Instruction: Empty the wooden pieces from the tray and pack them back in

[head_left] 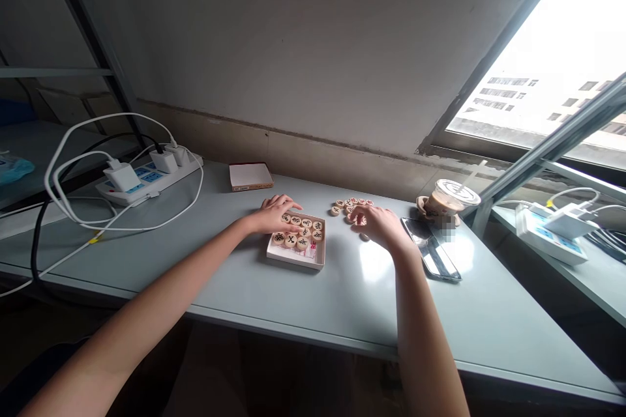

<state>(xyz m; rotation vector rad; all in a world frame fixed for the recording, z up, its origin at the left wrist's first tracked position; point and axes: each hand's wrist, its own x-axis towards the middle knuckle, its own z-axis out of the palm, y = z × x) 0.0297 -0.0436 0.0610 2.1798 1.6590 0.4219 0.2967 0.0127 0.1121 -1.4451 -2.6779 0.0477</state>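
Pieces partly behind right hand, seemingly

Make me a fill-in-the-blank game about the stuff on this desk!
1. The wooden game pieces in the shallow white cardboard box are ____ in shape.
2. The hand at that box is the person's ____ one.
3. What fills the clear plastic cup is coloured ____.
4. The long white power strip lies near the gray desk's ____ end.

Missing words: round; left; brown; left
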